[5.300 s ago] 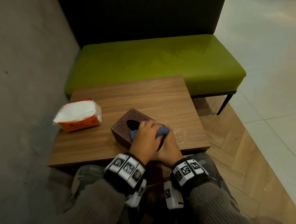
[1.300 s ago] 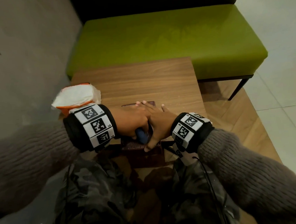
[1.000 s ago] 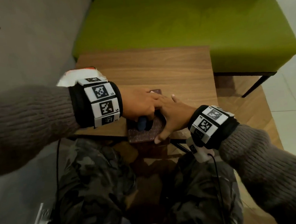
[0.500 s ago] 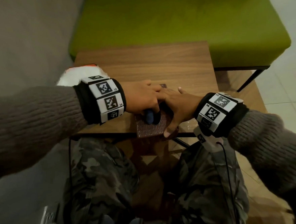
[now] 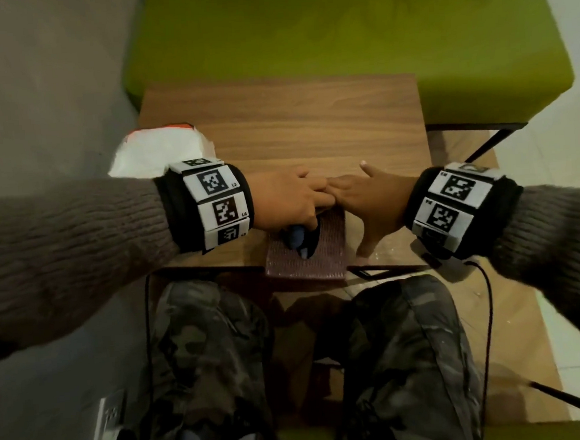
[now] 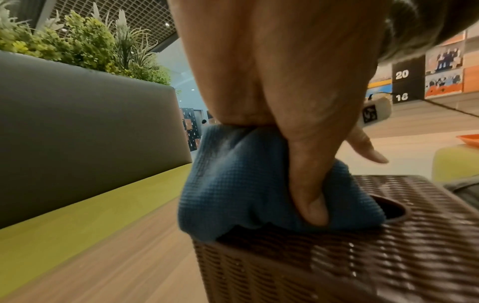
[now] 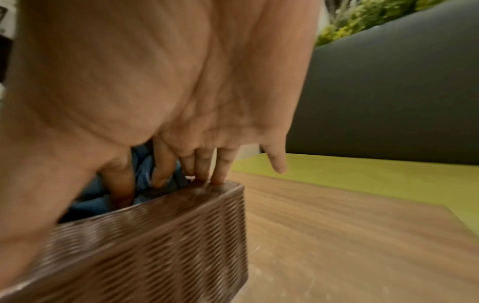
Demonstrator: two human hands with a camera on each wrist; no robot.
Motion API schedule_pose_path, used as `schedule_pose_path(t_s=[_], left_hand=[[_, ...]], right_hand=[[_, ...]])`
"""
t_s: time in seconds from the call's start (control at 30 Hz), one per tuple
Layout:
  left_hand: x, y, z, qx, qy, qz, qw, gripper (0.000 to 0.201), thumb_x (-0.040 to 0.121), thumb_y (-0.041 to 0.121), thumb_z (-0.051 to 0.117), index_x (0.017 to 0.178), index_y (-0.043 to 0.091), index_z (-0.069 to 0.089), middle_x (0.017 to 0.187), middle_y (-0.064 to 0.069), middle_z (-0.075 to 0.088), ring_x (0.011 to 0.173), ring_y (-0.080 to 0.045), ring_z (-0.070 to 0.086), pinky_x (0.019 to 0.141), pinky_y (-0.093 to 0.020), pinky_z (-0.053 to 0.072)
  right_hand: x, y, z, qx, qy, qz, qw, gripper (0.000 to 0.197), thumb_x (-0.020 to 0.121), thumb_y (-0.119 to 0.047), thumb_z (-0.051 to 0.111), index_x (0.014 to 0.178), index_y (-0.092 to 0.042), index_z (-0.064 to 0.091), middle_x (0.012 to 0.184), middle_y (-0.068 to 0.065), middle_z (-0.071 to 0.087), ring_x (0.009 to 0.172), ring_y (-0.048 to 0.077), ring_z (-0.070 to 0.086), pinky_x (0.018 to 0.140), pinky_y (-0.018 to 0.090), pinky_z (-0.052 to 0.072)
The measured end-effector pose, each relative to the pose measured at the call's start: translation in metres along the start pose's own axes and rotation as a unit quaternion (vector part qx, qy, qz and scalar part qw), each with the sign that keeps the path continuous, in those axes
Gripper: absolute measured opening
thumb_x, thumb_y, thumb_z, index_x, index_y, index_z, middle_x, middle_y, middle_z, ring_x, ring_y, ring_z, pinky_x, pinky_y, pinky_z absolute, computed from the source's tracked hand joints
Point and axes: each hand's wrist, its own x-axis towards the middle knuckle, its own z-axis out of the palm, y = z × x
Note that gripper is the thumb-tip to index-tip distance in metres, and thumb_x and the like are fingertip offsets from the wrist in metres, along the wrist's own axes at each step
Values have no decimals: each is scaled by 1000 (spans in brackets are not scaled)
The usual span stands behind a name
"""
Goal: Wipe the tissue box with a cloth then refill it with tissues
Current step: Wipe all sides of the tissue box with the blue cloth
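Since half a second ago, little has shifted: left hand still clamps the blue cloth atop the tissue box at the counter's near edge; right hand, fingers straight, steadies it.

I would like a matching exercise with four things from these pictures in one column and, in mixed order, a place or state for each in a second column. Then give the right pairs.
Things:
1. cloth
2. tissue box
3. tissue pack
4. right hand

Places or states:
A. fingertips rest on the box's top edge
B. at the table's near edge
C. bunched in the left hand
D. on the table by the wall

Pairs: 1-C, 2-B, 3-D, 4-A
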Motion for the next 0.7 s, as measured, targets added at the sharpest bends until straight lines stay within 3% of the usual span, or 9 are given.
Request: schedule_pose_path(t_s=[0.1,0.2,0.33,0.43,0.57,0.7], left_hand=[[-1,-5,-1,3,-12,-28,1000,29,90,25,51,118,33,55,138,5,33,129,-21,27,91,-34,29],[1,-3,14,-6,9,-58,998,32,91,22,48,122,31,53,136,4,35,128,-21,29,91,-34,30],[-9,5,30,-40,106,-73,991,34,81,21,62,114,27,58,127,-2,47,121,-27,40,79,-37,32],[-13,17,29,-73,133,-53,987,34,70,24,73,103,27,65,109,-6,56,108,-31,49,77,-39,39],[-15,30,30,-113,112,-68,985,32,80,27,63,112,31,60,116,-3,49,112,-27,41,84,-39,34],[-19,11,24,-11,141,-53,989,26,70,20,71,93,31,68,109,-2,62,98,-30,58,69,-36,42]], right_hand=[[0,5,-21,-19,-30,-9,999,124,65,-60,76,153,-20,-2,161,-4,5,147,20,14,112,67,8],[6,4,-16,-35,4,-5,999,126,61,-70,71,153,-19,2,159,-3,11,145,22,19,114,63,8],[13,-15,15,15,74,38,996,144,48,-88,57,152,-17,-12,161,3,-3,147,25,9,116,61,0],[15,-27,27,-5,89,64,994,152,46,-87,61,148,-12,-23,160,6,-14,148,23,-1,114,64,-3],[11,-31,26,0,63,45,997,153,50,-76,73,146,-13,-28,159,4,-21,148,21,-7,113,66,-2],[11,-23,16,30,69,36,997,150,48,-68,80,151,-17,-17,161,0,-11,148,21,0,111,66,-1]])
